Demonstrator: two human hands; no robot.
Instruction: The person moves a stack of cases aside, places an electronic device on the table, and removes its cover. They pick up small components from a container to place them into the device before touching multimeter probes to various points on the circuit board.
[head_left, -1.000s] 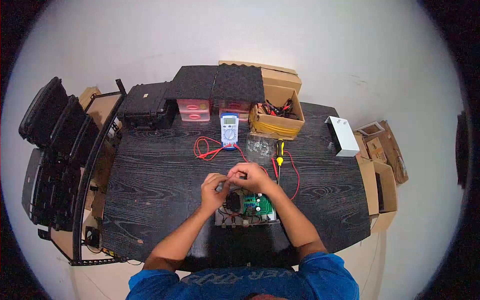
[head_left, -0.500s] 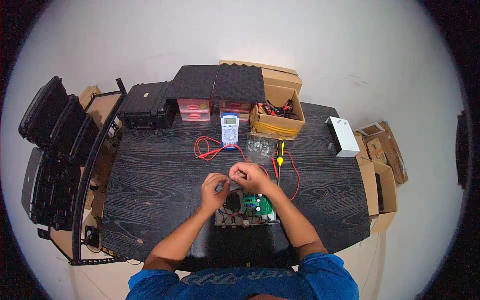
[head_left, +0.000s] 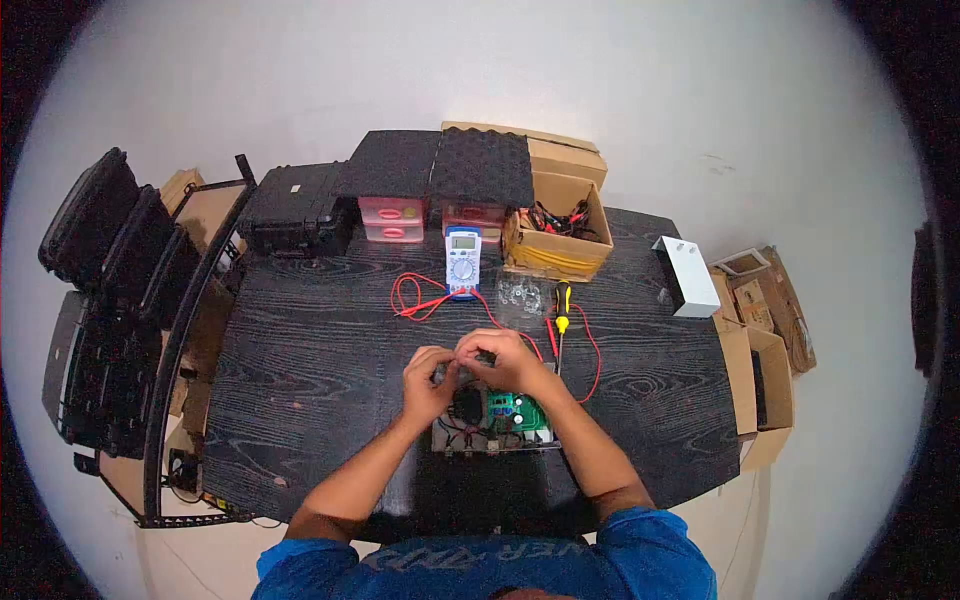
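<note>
My left hand (head_left: 430,384) and my right hand (head_left: 500,360) meet fingertip to fingertip over the far edge of an open electronic unit. Both are closed in a pinch; whatever lies between the fingertips is too small to name. The unit has a green circuit board (head_left: 517,412), a black part (head_left: 467,405) and dark wires. Beyond my hands lies a blue and white multimeter (head_left: 463,262) with red leads. A clear bag of small parts (head_left: 522,298) sits right of it, beside a yellow and black screwdriver (head_left: 563,308).
Along the back of the dark table (head_left: 310,350) stand a black case (head_left: 293,208), drawers (head_left: 392,220) and a cardboard box of cables (head_left: 558,245). A white metal cover (head_left: 686,276) lies at the right edge. Black cases and a rack are on the left.
The view has shifted very slightly. My right hand has turned a little, its fingers closing in against my left fingertips. The objects on the table have stayed put.
</note>
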